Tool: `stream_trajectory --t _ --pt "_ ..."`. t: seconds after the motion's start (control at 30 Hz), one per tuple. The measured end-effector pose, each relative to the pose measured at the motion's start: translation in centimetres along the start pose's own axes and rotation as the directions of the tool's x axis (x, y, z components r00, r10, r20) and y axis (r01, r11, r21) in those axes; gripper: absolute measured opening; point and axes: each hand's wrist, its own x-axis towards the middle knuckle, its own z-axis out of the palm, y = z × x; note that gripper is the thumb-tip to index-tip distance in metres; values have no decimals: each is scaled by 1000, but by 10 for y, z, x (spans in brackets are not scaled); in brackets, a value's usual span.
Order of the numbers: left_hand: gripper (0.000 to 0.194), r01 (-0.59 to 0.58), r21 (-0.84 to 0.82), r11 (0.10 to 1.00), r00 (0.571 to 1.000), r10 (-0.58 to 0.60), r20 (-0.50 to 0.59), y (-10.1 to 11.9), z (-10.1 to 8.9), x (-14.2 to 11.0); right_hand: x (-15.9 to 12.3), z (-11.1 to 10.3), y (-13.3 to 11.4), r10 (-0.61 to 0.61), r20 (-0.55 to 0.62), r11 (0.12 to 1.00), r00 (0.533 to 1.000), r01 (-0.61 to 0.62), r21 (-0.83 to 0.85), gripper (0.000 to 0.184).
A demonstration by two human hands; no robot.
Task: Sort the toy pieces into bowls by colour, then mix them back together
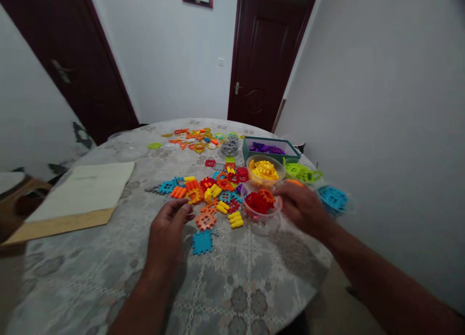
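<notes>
My left hand (167,231) is over the tablecloth at the near left edge of a loose pile of toothed plastic building blocks (225,182). Its fingers are curled with the thumb close to the index finger; anything between them is hidden. Close by lie an orange block (206,221), a blue square block (202,242) and yellow ribbed blocks (236,219). My right hand (303,206) is at the right rim of a clear bowl (262,217). Its fingertips pinch an orange toothed block (267,196) over red blocks (256,204) in that bowl.
Behind stand a bowl of yellow blocks (264,169) and a green box (292,155) holding purple blocks. Green blocks (301,171) and blue blocks (333,199) sit to the right. Grey blocks (230,145) and mixed pieces (196,140) lie farther back. A board with paper (80,184) lies left.
</notes>
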Motion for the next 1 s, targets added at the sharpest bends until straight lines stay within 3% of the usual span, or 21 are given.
stream_trajectory --t 0.07,0.1,0.17,0.27,0.4,0.53,0.67,0.83,1.0 --pt "35 -55 48 997 998 56 -24 -6 -2 2 -6 31 -52 -233 243 964 942 191 184 34" --pt "34 -67 62 996 997 69 -33 -8 -3 3 -9 46 -74 -282 322 952 904 221 213 36" --pt "34 -76 81 994 995 80 -53 -10 -7 4 -12 73 -107 -333 369 937 868 259 235 41" --pt "34 -79 153 985 992 93 -85 -5 -14 8 -11 107 -131 -395 375 912 839 308 271 49" --pt "38 -140 478 867 979 194 -67 5 -34 32 -9 139 -134 -409 362 906 837 324 273 51" --pt "51 -165 804 572 957 291 -10 7 -54 79 -13 164 -125 -333 334 935 882 264 236 31" --pt "67 -73 949 306 973 230 1 -2 -54 123 -17 182 -109 -262 260 960 929 225 163 28" --pt "83 -76 975 208 984 175 40 -13 -33 152 -18 193 -100 -231 224 966 947 195 172 34" --pt "83 -140 979 149 982 145 118 -15 -13 162 -16 190 -101 -219 248 959 944 161 234 38"
